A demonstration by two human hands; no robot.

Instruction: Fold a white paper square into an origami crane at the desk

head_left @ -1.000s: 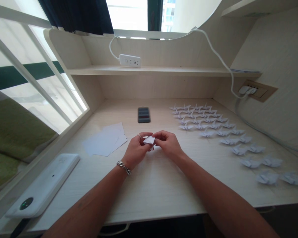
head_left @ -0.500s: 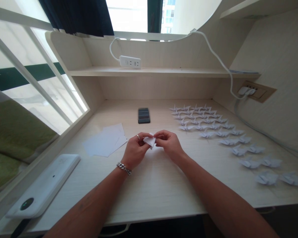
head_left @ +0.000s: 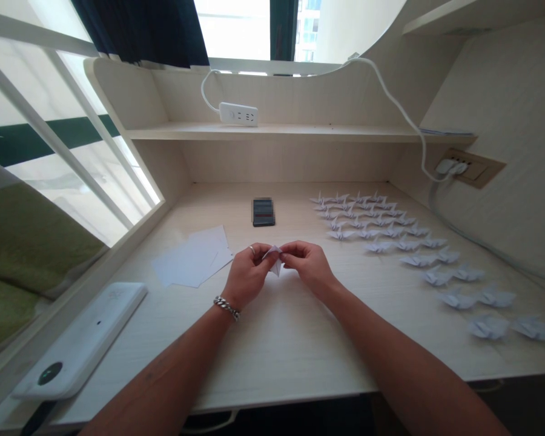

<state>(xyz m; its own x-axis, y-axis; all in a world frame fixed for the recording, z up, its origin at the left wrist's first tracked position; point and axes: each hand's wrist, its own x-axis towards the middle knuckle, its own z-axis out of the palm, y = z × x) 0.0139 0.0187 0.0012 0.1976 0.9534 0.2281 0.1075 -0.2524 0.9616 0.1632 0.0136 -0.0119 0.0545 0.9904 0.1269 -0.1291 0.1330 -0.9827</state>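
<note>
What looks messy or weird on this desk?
The white paper sheets beside the left hand look askew: they overlap at mismatched angles, while the origami cranes sit in neater rows. I see nothing spilled. Fingers partly hide the folded paper, so I can't tell if it's damaged.

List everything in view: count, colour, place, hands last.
Wooden desk: one, pale, foreground
Small folded paper piece: one, white, centre
Folded paper birds: many, white, desk's right
Flat paper sheets: several, white, desk's left
Flat rectangular object: one, dark, back centre
Long rounded device: one, white, near left
Wooden shelves: two, pale, back, top right
Rectangular power strip: one, white, back shelf
Thin cables: several, pale, mainly right
Socket plate: one, tan, far right
Cloth curtain: one, dark blue, top left
Straight rails: several, white, left
Soft cloth: some, green, left
Chain bracelet: one, silver, left wrist
Ring: one, silver, left hand
Right hand, left hand: two, bare, centre
</note>
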